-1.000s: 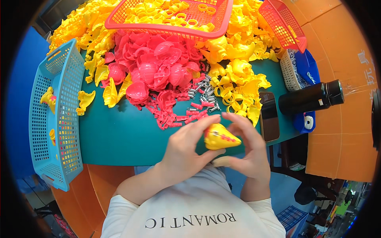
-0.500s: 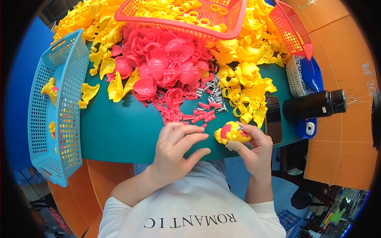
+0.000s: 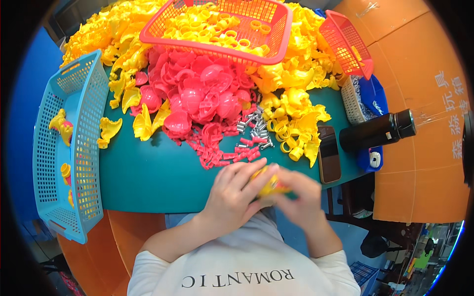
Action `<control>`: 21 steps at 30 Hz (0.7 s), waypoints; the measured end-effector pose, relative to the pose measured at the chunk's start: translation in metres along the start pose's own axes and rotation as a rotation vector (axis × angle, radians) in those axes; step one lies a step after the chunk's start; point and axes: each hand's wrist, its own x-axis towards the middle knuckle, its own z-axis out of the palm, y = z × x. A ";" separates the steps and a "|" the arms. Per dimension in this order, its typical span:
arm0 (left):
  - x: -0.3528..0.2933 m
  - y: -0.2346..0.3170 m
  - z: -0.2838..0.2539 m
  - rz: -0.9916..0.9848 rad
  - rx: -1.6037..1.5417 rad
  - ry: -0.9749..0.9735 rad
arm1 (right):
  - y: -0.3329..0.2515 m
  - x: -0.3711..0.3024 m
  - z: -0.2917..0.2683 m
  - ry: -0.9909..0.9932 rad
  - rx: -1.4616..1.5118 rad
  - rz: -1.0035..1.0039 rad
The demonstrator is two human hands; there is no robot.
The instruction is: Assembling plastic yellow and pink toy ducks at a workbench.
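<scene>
A small yellow and red plastic toy figure (image 3: 270, 183) is between my two hands, just over the front edge of the green table (image 3: 148, 185). My left hand (image 3: 232, 196) has its fingers closed around the figure's left side. Blurred by motion, my right hand (image 3: 300, 198) grips it from the right with thumb and fingers. Much of the figure is hidden by my fingers. Just beyond my hands lie small red plastic pieces (image 3: 239, 154) and several metal pins (image 3: 256, 126). To their right are yellow rings (image 3: 282, 132).
A blue basket (image 3: 94, 148) with a few yellow parts stands at left. Red shells (image 3: 197, 93) and yellow shells (image 3: 291, 64) are heaped behind, under a red basket of rings (image 3: 222, 54). At right are a phone (image 3: 329, 153), a black bottle (image 3: 377, 129) and a small red basket (image 3: 345, 42).
My left hand, empty before, has moved right and closed on the toy figure. My right hand has brought the figure left and slightly down. The whole view has shifted a little.
</scene>
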 end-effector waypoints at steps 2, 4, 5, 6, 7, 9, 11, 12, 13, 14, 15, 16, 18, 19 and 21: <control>-0.006 -0.001 0.000 0.077 -0.292 -0.039 | -0.006 -0.007 0.012 -0.054 0.251 -0.118; -0.018 -0.005 -0.027 0.187 -0.090 0.133 | -0.007 0.004 0.004 -0.025 0.275 -0.162; -0.024 -0.005 -0.051 0.211 0.061 0.263 | 0.002 0.007 0.004 0.081 0.094 -0.108; -0.031 -0.007 -0.060 0.080 0.010 0.634 | 0.014 0.008 0.002 0.192 -0.093 -0.047; -0.050 -0.024 -0.101 -0.203 0.262 0.732 | 0.027 0.009 -0.001 0.190 -0.314 0.053; -0.043 -0.035 -0.163 -0.212 0.934 0.987 | 0.045 0.020 0.004 0.154 -0.509 0.096; -0.061 -0.024 -0.215 -0.652 1.298 0.942 | 0.050 0.029 0.010 0.101 -0.705 0.129; -0.068 -0.029 -0.226 -0.647 1.303 0.942 | 0.053 0.030 0.012 0.104 -0.699 0.129; -0.075 -0.032 -0.235 -0.833 1.142 0.818 | 0.054 0.031 0.014 0.085 -0.752 0.098; -0.079 -0.031 -0.240 -1.012 0.975 0.695 | 0.055 0.034 0.017 0.063 -0.800 0.056; -0.080 -0.036 -0.236 -1.019 0.837 0.655 | 0.050 0.032 0.017 0.028 -0.777 0.054; -0.081 -0.039 -0.232 -1.022 0.848 0.664 | 0.048 0.026 0.018 0.029 -0.767 0.044; -0.077 -0.037 -0.227 -1.001 1.006 0.595 | 0.045 0.017 0.017 -0.061 -0.523 0.005; -0.069 -0.033 -0.218 -0.819 1.027 0.722 | 0.045 0.016 0.014 -0.082 -0.429 0.012; -0.044 -0.019 -0.191 -0.564 0.975 0.764 | 0.048 0.023 0.013 -0.060 -0.420 0.017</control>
